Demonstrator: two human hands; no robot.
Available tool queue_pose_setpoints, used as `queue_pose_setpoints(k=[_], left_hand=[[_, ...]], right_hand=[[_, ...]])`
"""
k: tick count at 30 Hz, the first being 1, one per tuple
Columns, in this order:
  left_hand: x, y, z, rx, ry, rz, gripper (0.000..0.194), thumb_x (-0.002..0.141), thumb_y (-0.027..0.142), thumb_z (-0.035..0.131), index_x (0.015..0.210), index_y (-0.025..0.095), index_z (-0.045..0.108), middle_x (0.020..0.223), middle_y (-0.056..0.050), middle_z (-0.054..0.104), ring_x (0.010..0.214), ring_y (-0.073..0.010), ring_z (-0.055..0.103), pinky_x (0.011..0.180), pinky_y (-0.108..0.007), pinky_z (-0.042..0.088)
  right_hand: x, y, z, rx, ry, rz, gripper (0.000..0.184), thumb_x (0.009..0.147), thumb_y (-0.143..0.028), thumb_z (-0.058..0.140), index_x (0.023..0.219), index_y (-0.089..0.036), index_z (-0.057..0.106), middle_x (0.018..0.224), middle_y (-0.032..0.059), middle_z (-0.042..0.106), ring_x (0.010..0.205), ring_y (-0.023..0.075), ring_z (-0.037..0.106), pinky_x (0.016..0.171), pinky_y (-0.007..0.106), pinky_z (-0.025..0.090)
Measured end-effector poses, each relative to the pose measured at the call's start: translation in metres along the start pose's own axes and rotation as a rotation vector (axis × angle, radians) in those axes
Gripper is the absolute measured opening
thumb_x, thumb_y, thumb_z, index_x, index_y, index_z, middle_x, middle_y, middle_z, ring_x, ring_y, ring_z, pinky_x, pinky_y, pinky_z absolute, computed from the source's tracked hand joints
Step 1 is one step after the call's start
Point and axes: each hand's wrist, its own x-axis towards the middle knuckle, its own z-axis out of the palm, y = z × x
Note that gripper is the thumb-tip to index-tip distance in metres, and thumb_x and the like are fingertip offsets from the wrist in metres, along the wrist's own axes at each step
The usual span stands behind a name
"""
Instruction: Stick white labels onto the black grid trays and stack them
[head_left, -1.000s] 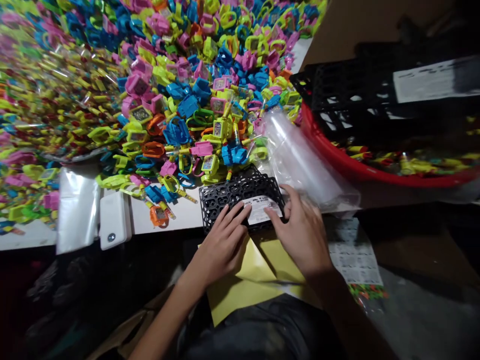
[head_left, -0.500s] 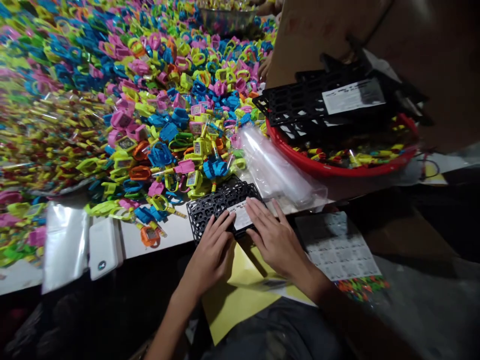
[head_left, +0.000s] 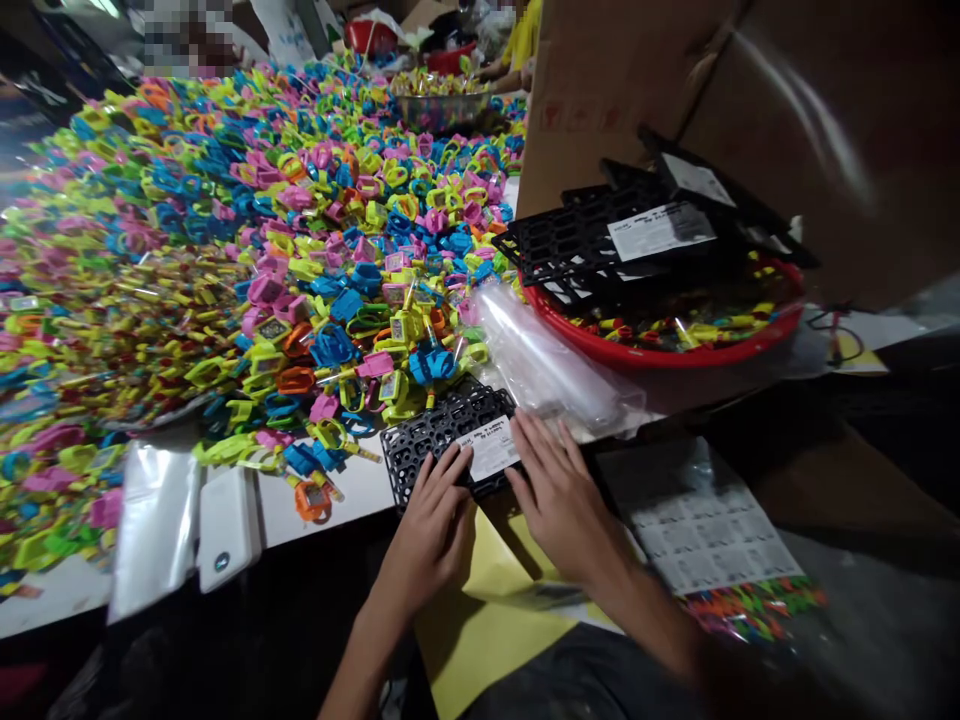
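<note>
A toy workshop — colourful toy watches (head_left: 337, 346) heaped across the tabletop (head_left: 279, 497), clear plastic bags (head_left: 154, 525) by the edge, a red basin (head_left: 660, 357) of small pieces, a cardboard carton (head_left: 574, 60).

Black lattice tray (head_left: 424, 452), white label (head_left: 487, 450)

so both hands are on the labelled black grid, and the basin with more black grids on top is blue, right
The basin is red, not blue, as the head view shows. The rest holds: the left hand and right hand are on the labelled black grid, and more black grids lie atop the basin.
</note>
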Motion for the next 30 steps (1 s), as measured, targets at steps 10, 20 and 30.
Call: queue_pose_setpoints(k=[10,20,30], left_hand=[[-0.002,0.002,-0.003,0.069,-0.04,0.025,0.02,0.108,0.011,0.042,0.123,0.019,0.053,0.172,-0.02,0.038,0.165,-0.0295,0.028,0.131,-0.071,0.03],[-0.009,-0.032,0.039,0.238,0.262,0.134,0.014,0.103,0.011,0.053,0.103,0.023,0.06,0.157,-0.014,0.061,0.152,-0.0248,0.051,0.126,-0.049,0.046],[-0.003,-0.057,0.062,0.332,0.377,0.163,0.028,0.109,0.019,0.04,0.087,0.024,0.056,0.141,-0.016,0.073,0.138,-0.0226,0.065,0.117,-0.043,0.056]], right_hand=[[-0.022,0.006,-0.021,0.259,-0.259,-0.459,0.042,0.102,-0.012,0.049,0.14,-0.018,0.065,0.168,0.0094,0.047,0.161,0.0227,0.035,0.137,0.055,0.022],[0.021,-0.006,0.011,0.195,0.216,0.264,0.038,0.103,-0.025,0.052,0.139,-0.018,0.062,0.12,0.0161,0.068,0.112,0.036,0.068,0.095,0.058,0.062],[0.045,-0.013,0.012,0.25,0.221,0.313,0.038,0.102,-0.027,0.045,0.135,-0.02,0.064,0.129,0.0163,0.069,0.124,0.0377,0.067,0.103,0.062,0.058]])
